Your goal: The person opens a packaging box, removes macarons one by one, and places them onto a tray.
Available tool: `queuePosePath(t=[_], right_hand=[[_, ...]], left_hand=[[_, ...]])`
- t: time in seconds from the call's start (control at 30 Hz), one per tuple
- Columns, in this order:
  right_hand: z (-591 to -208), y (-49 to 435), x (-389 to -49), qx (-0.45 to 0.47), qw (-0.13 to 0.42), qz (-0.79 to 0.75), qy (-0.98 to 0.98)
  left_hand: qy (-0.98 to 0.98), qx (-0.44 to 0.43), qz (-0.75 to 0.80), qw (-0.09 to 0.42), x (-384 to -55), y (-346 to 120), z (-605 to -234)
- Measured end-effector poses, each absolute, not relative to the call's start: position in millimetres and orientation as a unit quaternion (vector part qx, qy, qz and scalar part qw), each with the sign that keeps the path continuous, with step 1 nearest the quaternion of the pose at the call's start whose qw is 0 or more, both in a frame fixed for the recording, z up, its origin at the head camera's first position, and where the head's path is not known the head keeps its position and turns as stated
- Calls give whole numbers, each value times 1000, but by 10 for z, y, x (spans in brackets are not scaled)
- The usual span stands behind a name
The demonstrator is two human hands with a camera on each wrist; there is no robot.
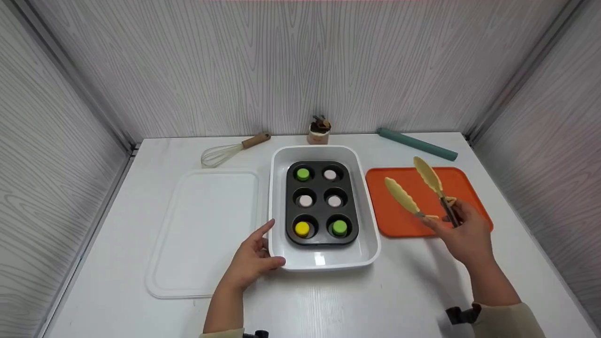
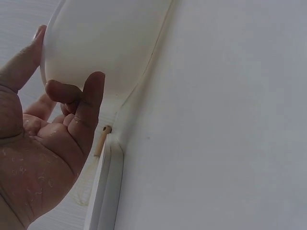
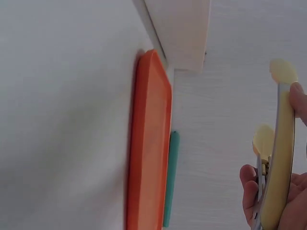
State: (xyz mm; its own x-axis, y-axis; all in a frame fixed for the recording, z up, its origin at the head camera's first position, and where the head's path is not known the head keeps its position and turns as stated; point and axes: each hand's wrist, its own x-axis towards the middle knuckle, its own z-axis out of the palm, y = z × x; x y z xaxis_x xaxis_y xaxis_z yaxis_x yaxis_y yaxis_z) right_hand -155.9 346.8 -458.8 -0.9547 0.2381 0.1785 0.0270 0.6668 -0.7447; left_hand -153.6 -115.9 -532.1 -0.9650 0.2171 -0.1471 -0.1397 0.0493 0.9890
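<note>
Head view: From my remote post I see the right grip [image 1: 469, 234] holding the tongs [image 1: 403, 195] over the orange tray [image 1: 399, 226] at right of frame, thumb on one arm, fingers round the other, tongs' tips apart. The muffin pan [image 1: 320, 211], its six cups each bearing a round piece, sits in the white bin [image 1: 335, 258] at center. I judge that this relation counts most: the pan lies left of the tips and slightly lower, its long axis running up the frame, while the tongs slant toward upper left. My left grip [image 1: 253, 256] is nearer the pan, thumb and fingers clasping the bin's lower left corner.

Left wrist view: I see fingers against the bin at upper left; the pan is out of sight.

Right wrist view: I see the tongs steeply upright at right edge, clear of the tray at center; the bin shows at top.
</note>
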Motion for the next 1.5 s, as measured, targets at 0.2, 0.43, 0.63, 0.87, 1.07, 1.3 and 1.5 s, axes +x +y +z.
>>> queuePosePath(t=[0.2, 0.43, 0.63, 0.87, 1.07, 1.3, 1.5], right_hand=[[-4512, 3129, -1668, -3, 117, 385, -915], [-4458, 2786, -1774, 56, 58, 348, -934], [-4448, 2537, -1851, 127, 32, 313, -941], [-4436, 2286, -1909, 159, -37, 262, -951], [-4455, 2120, -1928, 170, -67, 225, -957], [-4435, 2002, -1972, 165, -88, 191, -964], [-4418, 1949, -2017, 178, -92, 163, -966]], left_hand=[[718, 24, 683, 127, -1544, -1150, -5337], [719, 25, 681, 136, -1537, -1160, -5320], [720, 28, 680, 138, -1536, -1171, -5319], [729, 22, 671, 135, -1520, -1151, -5299], [735, 10, 664, 136, -1514, -1150, -5304], [737, 10, 662, 133, -1509, -1149, -5312], [739, 14, 661, 131, -1507, -1142, -5318]])
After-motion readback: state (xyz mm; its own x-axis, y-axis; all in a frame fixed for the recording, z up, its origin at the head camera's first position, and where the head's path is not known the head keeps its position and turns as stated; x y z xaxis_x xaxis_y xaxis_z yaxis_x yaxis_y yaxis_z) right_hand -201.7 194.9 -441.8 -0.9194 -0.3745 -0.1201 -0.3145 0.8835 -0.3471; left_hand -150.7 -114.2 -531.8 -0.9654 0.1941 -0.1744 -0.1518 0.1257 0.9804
